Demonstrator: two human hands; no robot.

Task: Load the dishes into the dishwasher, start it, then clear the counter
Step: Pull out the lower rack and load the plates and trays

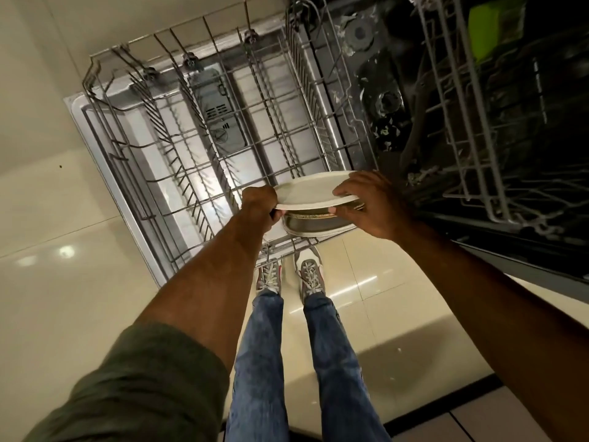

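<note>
My left hand [259, 205] grips the plate stack [315, 225] steady; my right hand [371, 207] pinches the top plate [314, 189], probably to slot it into the lower rack [197, 173].

Arms extended; left grip [259, 205] and right grip [371, 204] both clasping.

Two dishes [314, 189], two racks [204, 122], two hands [259, 202].

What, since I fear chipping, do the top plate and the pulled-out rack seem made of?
The top plate: probably glazed ceramic, possibly melamine; cream, smooth, with a soft sheen and thin rim. The rack: metal wire, seemingly grey-coated; thin rods with a dull, even grey surface.
</note>
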